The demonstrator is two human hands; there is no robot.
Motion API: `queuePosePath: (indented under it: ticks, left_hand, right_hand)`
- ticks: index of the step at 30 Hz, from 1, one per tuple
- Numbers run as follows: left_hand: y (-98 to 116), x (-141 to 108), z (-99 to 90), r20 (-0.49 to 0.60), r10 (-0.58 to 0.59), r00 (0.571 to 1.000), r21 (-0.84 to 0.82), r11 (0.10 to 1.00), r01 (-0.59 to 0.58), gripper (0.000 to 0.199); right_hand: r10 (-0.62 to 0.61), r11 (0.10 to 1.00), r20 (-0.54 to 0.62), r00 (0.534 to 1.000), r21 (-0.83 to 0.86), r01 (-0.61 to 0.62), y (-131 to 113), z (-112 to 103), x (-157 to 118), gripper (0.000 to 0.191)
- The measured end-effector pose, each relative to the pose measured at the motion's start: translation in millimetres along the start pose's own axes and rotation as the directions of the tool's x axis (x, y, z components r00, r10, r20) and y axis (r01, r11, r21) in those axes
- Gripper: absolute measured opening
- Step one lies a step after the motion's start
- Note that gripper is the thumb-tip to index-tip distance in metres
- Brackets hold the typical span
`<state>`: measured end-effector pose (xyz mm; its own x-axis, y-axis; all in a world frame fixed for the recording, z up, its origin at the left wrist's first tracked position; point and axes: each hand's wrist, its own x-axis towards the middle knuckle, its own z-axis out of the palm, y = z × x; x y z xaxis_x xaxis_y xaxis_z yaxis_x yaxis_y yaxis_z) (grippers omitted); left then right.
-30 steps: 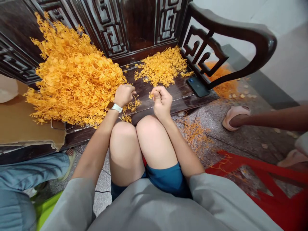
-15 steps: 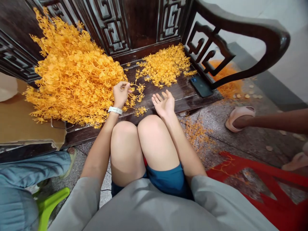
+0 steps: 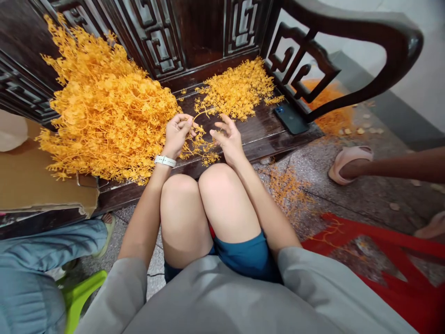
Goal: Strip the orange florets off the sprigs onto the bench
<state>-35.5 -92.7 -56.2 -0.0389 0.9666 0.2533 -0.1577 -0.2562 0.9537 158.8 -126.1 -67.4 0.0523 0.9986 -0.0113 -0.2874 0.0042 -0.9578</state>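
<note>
My left hand (image 3: 178, 134), with a white watch on its wrist, pinches a branched orange plastic sprig (image 3: 200, 130) over the dark wooden bench (image 3: 257, 132). Just right of the sprig is my right hand (image 3: 228, 139), its fingers curved and apart, with nothing visible between them. A tall heap of orange sprigs (image 3: 111, 111) rises at the left, beside my left hand. Beyond my right hand lies a lower pile of small loose orange pieces (image 3: 238, 88). A few sprigs rest on the bench edge below my hands.
A dark phone (image 3: 291, 119) lies by the bench's curved armrest (image 3: 399, 41). Cardboard (image 3: 45, 171) is at the left. Orange stems (image 3: 288, 190) litter the floor near a red stool (image 3: 378, 241). Other people's legs show on both sides, with a green stool (image 3: 81, 292) at lower left.
My right hand has turned from palm up and moved slightly up and left, closer to the sprig. My left hand keeps its pinch and has shifted slightly right.
</note>
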Motion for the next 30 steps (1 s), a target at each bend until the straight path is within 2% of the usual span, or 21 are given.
queuePosePath:
  ticks: [4,7,10,13,16,18,20,22,23,24,27,28,29,30]
  left_hand:
    - [8.6,-5.8,3.5,0.024,-0.036,0.999,0.056,0.998,0.035,0.053]
    - [14.0,-9.6,5.4,0.061,-0.08,0.995,0.11,0.991,0.073,0.051]
    - [15.2,-12.4,6.8,0.099,-0.062,0.993,0.157,0.986,0.046,0.055]
    - [13.9,-12.0,9.6,0.053,-0.042,0.998,0.211,0.977,0.03,0.048]
    - [11.3,-4.5,10.2,-0.008,-0.01,1.0,0.247,0.969,0.012,0.039]
    - [8.4,3.9,5.6,-0.113,0.082,0.99,0.286,0.957,-0.047,0.037]
    - [4.3,11.3,-2.6,-0.298,0.154,0.942,0.302,0.951,-0.06,0.038]
    - [-0.3,14.2,-10.8,-0.428,0.125,0.895,0.257,0.966,-0.012,0.037]
    - [-2.4,13.6,-13.6,-0.434,0.091,0.896,0.231,0.973,0.013,0.034]
    - [-4.3,12.1,-15.3,-0.404,0.064,0.912,0.219,0.975,0.028,0.031]
    - [-7.1,6.6,-14.0,-0.288,0.055,0.956,0.249,0.968,0.019,0.028]
    - [-7.2,5.5,-12.2,-0.262,0.055,0.963,0.251,0.968,0.013,0.031]
    - [-7.2,4.9,-10.1,-0.236,0.05,0.97,0.242,0.97,0.008,0.034]
    - [-6.9,4.6,-7.7,-0.202,0.043,0.978,0.228,0.974,0.004,0.037]
  right_hand:
    - [-0.066,0.997,0.045,0.997,-0.031,0.067,-5.2,5.1,-6.3,0.08]
    - [-0.068,0.995,0.162,0.984,-0.06,0.079,-8.7,8.8,-9.4,0.065]
    - [-0.095,0.99,0.217,0.972,-0.08,0.115,-7.7,9.6,-7.0,0.062]
    - [-0.163,0.982,0.191,0.968,-0.06,0.178,-8.1,10.3,-3.8,0.065]
    - [-0.236,0.967,0.275,0.932,-0.025,0.252,-16.4,11.5,-6.7,0.059]
    - [-0.26,0.964,0.409,0.875,0.062,0.258,-24.8,10.5,-13.0,0.055]
    - [-0.233,0.972,0.621,0.748,0.133,0.192,-32.2,7.5,-20.6,0.05]
    - [-0.176,0.984,0.76,0.626,0.124,0.125,-36.2,3.9,-25.5,0.044]
    - [-0.149,0.989,0.77,0.62,0.109,0.102,-36.7,2.4,-25.8,0.042]
    - [-0.138,0.99,0.733,0.666,0.112,0.082,-36.4,1.3,-24.6,0.041]
    - [-0.081,0.979,0.429,0.9,0.205,-0.01,-32.4,-1.1,-13.8,0.047]
    - [-0.026,0.969,0.31,0.951,0.241,-0.051,-30.7,-2.1,-9.8,0.05]
    - [0.043,0.959,0.213,0.976,0.265,-0.1,-28.8,-3.1,-6.6,0.052]
    - [0.119,0.948,0.157,0.98,0.274,-0.159,-26.8,-4.2,-4.5,0.052]
